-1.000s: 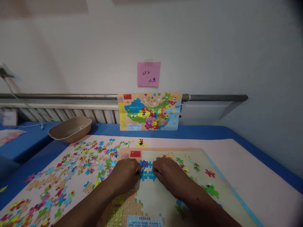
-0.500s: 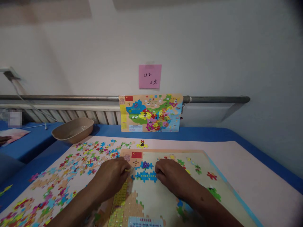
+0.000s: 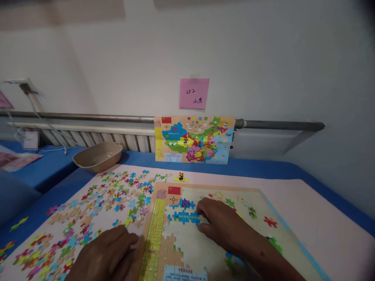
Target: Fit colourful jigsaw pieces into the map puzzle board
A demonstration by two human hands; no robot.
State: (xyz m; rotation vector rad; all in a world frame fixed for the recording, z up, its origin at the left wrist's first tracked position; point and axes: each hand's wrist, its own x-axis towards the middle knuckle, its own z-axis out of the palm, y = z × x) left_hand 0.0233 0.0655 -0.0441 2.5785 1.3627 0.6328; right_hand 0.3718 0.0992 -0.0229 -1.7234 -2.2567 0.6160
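Observation:
My right hand (image 3: pixel 222 222) is over the puzzle board (image 3: pixel 211 249), just right of the joined blue puzzle pieces (image 3: pixel 186 217). Its thumb and index finger are apart, and nothing shows between them. My left hand (image 3: pixel 107 249) hovers at the board's left edge, beside the loose pieces. A gap separates its index finger from its thumb; the other fingers are partly hidden, and no piece is visible in it. On the board, a red flag corner (image 3: pixel 174 190), a yellow strip (image 3: pixel 155 224) and a peach section (image 3: pixel 170 251) are assembled along the left side.
Many loose puzzle pieces (image 3: pixel 114 195) spread over the pink sheet at left. A yellow piece cluster with a dark animal (image 3: pixel 181 177) lies beyond the board. A beige basin (image 3: pixel 99 158) stands at back left. A printed map (image 3: pixel 195 140) hangs from the pipe (image 3: pixel 281 125).
My left hand has moved from the blue pieces down and left to the board's edge, its pinch loosened. My right hand stays close by, its thumb and index finger now apart.

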